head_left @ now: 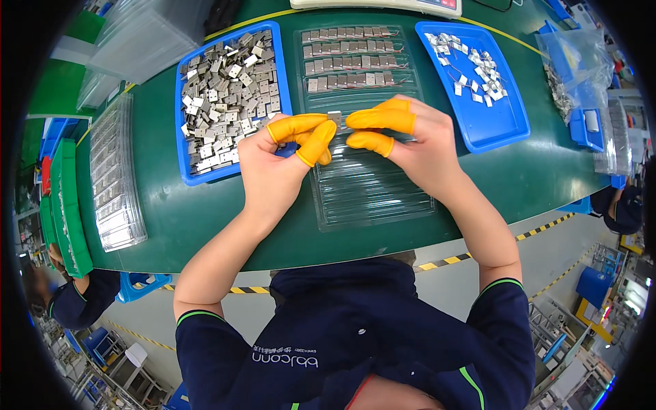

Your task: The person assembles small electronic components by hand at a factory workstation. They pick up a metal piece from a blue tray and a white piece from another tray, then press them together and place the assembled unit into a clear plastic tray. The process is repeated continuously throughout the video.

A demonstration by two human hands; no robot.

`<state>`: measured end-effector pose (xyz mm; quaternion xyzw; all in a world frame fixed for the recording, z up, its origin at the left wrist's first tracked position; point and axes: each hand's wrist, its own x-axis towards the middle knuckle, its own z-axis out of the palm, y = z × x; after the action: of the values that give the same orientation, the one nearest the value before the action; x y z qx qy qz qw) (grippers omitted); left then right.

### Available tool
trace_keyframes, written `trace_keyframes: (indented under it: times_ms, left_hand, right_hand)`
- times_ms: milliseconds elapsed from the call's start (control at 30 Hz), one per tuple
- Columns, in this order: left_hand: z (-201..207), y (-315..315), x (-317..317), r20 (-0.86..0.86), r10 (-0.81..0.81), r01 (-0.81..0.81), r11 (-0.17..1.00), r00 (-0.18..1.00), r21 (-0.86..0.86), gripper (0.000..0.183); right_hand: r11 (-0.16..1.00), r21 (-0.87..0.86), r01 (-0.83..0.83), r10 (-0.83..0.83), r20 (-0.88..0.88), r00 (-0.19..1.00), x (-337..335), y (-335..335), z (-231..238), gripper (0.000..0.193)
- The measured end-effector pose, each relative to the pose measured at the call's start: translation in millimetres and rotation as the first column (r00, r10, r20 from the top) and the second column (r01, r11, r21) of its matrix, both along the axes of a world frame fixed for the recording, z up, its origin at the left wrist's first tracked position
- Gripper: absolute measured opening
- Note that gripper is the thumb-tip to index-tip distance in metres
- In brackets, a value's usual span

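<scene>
Glossy dark-green tabletop [540,174] under right hand [427,140], thin yellow tape line [506,37] beyond hand; smooth grey floor [555,251] lower than hand, crossed by yellow-and-black striped tape [447,260]

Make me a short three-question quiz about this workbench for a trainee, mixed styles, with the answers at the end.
1. Multiple choice: what is at the fingertips of the left hand?
A) a screwdriver
B) a small metal piece
C) a roll of tape

2. True or false: the left blue tray holds more pieces than the right blue tray.

3. Fill in the blank: the clear tray between the blue ones has ___ rows filled with metal pieces.

Key: 1. B. 2. True. 3. four.
</scene>
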<state>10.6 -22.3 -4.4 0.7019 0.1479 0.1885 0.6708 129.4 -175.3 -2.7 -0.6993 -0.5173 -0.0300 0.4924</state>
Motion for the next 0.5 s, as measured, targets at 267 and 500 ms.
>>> trace_keyframes:
  times_ms: [267, 500]
  left_hand:
    - [1, 0, 0, -0.034, -0.021, 0.018, 0.997, 0.999, -0.071, 0.014]
    - [-8, -6, 1, 0.074, -0.022, -0.01, 0.915, 0.997, 0.404, 0.019]
  right_hand:
    - [0.997, 0.031, 0.066, -0.07, 0.179, 0.981, -4, 4, -8, 0.019]
    - [0.913, -0.134, 0.386, -0.311, 0.385, 0.869, 52, -29, 18, 0.013]
